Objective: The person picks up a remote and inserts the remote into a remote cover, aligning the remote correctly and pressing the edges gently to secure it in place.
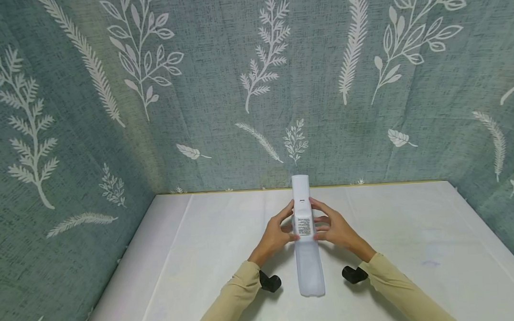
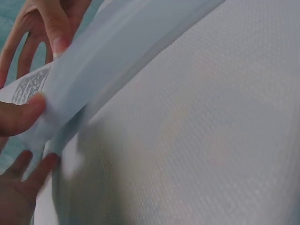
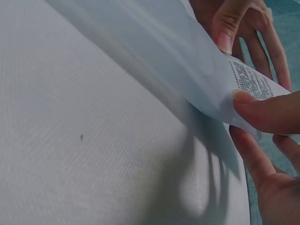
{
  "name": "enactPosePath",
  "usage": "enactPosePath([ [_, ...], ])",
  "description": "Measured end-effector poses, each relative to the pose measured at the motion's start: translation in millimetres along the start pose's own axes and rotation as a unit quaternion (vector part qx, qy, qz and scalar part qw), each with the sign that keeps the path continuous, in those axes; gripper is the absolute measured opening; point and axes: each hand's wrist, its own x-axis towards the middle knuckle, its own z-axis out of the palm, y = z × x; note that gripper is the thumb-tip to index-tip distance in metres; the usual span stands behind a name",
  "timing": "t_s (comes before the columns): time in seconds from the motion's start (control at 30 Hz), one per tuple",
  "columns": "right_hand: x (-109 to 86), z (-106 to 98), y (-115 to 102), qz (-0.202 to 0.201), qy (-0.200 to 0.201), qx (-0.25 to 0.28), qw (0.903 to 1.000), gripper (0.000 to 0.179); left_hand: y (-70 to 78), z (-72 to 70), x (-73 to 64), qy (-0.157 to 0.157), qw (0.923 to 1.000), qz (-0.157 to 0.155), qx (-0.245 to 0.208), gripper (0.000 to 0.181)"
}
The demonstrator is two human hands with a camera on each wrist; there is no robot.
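A long, narrow white plastic piece (image 1: 310,268) stands out in the middle of the head view. Its far part is opaque white with a small dark slot, and its near part is smooth and frosted. Between these parts is a label (image 1: 304,227) with dark fine print. My left hand (image 1: 274,236) holds the piece by its left edge, thumb near the label and other fingers farther along. Opposite it, my right hand (image 1: 338,228) grips the right edge in the same way. Both wrist views show thumbs on the upper face and some fingertips reaching below the edge.
A white-covered table (image 1: 201,258) lies under the hands. Behind it and at both sides hangs green-grey cloth (image 1: 220,109) with white leaf prints. Black wrist mounts (image 1: 270,281) jut inward below each sleeve (image 1: 230,295).
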Motion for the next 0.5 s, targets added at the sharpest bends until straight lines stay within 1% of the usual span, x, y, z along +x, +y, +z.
enactPosePath([
  [0.1,0.0,0,0,-0.006,-0.002,0.011,0.9999,0.099,0.2,0.1,-0.3,0.002,1.0000,-0.002,-0.008,0.092],
  [0.27,0.0,-2,-4,-0.016,-0.005,0.026,0.9995,0.100,2.9,1.2,0.3,-0.001,0.9991,-0.005,-0.042,0.093],
  [0.5,-0.9,-5,-12,-0.006,-0.024,0.034,0.9991,0.096,6.6,0.3,0.7,0.002,0.9987,0.001,-0.051,0.092],
])
